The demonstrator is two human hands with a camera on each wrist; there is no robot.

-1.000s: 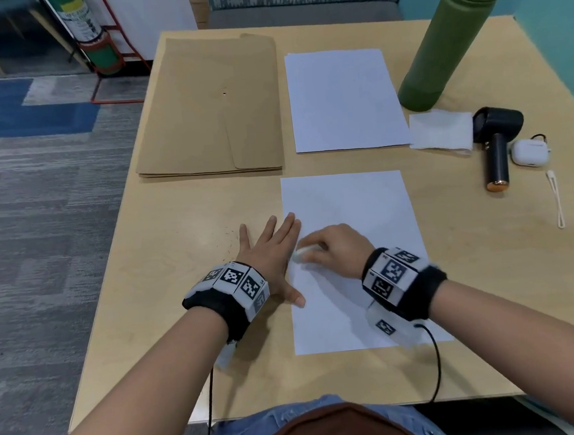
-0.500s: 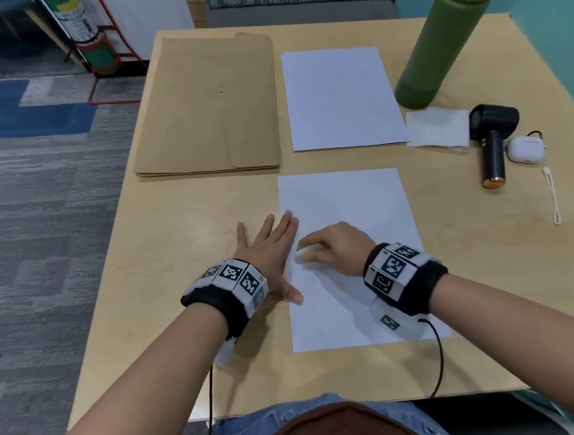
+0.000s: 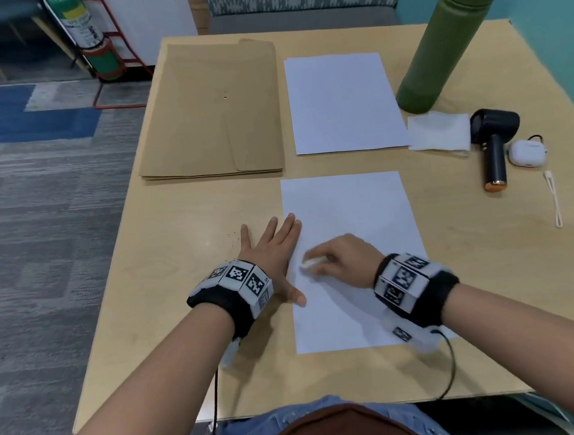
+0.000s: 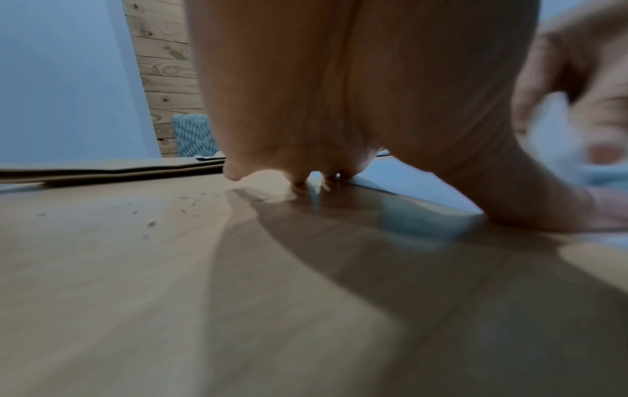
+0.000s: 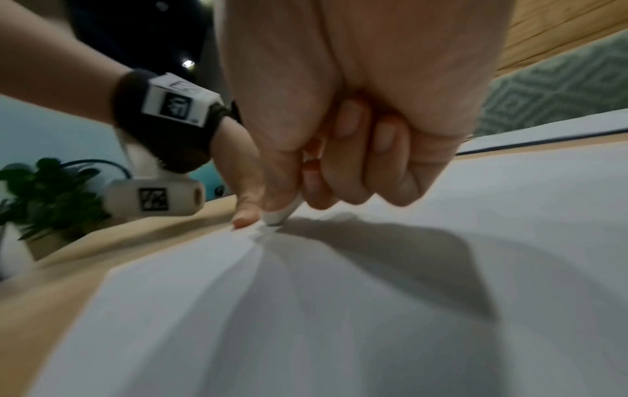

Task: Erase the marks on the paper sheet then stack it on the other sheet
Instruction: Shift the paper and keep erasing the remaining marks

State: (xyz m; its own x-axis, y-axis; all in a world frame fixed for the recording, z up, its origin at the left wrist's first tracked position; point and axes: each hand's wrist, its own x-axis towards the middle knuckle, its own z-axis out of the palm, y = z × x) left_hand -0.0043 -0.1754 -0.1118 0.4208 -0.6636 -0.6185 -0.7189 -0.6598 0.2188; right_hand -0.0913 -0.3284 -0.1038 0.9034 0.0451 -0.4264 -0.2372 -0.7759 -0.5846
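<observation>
A white paper sheet [image 3: 353, 246] lies on the wooden table [image 3: 188, 293] in front of me. My left hand [image 3: 274, 249] lies flat with spread fingers on the sheet's left edge, thumb on the paper. My right hand [image 3: 337, 259] pinches a small white eraser [image 3: 311, 262] and presses its tip onto the sheet near the left edge; in the right wrist view the eraser [image 5: 284, 213] touches the paper [image 5: 339, 309] beside the left thumb [image 5: 246, 215]. The other white sheet [image 3: 343, 103] lies further back. No marks are plain to see on the near sheet.
A brown envelope [image 3: 212, 113] lies at the back left. A tall green bottle [image 3: 443, 40], a folded tissue [image 3: 438, 130], a black handheld fan [image 3: 494, 146], a white earbud case [image 3: 527, 153] and a thin white stick [image 3: 553, 196] sit on the right. Eraser crumbs [image 4: 163, 212] dot the table.
My right hand with the eraser has shifted slightly back and forth on the sheet near the left edge. The left hand stays flat in place.
</observation>
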